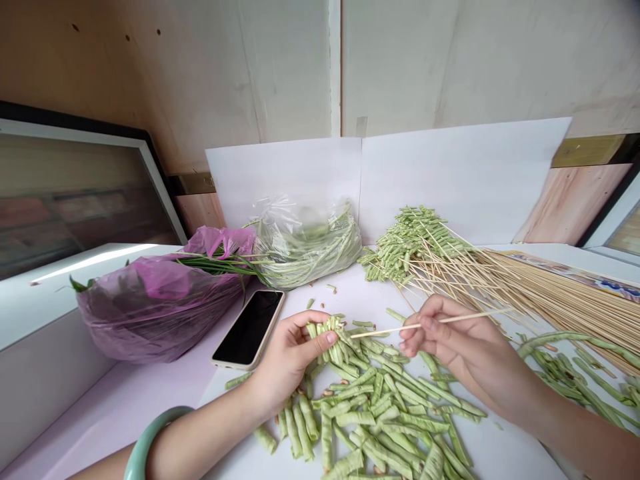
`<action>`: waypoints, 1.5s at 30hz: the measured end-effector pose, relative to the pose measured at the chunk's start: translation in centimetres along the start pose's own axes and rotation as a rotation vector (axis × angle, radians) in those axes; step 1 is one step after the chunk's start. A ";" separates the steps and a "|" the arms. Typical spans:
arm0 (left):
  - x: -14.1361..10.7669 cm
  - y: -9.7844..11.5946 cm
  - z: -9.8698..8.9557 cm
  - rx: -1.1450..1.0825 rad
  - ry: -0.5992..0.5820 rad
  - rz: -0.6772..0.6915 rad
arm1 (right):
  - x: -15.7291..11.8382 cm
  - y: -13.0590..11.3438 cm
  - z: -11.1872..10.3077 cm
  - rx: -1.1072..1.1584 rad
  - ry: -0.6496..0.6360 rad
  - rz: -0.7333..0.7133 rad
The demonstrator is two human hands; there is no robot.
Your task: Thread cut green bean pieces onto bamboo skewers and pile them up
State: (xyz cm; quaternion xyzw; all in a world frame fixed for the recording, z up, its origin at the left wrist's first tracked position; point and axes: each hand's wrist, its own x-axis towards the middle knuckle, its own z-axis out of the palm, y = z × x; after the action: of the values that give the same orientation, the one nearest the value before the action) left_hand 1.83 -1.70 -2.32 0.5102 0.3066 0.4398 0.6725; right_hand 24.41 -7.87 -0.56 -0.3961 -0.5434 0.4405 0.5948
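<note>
Two hands; left hand (285, 367) fingers pressed round long-bean coil (327, 337); right hand (465, 340) fingers pinching bamboo skewer (385, 328).

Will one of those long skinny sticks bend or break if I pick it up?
The wooden skewer held in the right hand sticks out straight without drooping, so it's probably stiff and very light. Being so thin, it might snap if bent hard. It looks round, so it may roll on the smooth white tabletop.
</note>
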 end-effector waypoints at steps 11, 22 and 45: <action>0.1 0.6 0.0 0.015 0.169 0.044 | 2.8 -2.1 -7.2 -0.662 0.028 -0.300; 0.4 0.2 -0.8 0.039 0.128 0.083 | 2.9 -2.9 -10.0 -1.280 0.098 -0.623; 0.3 0.6 -0.2 0.145 0.114 -0.007 | 4.9 -2.2 -22.2 -1.566 0.535 0.143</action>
State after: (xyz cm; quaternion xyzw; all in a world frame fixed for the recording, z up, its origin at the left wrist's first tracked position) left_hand 1.64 -1.28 -1.84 0.5306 0.3772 0.4422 0.6170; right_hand 46.82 -3.69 0.89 -0.8206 -0.5063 -0.1376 0.2267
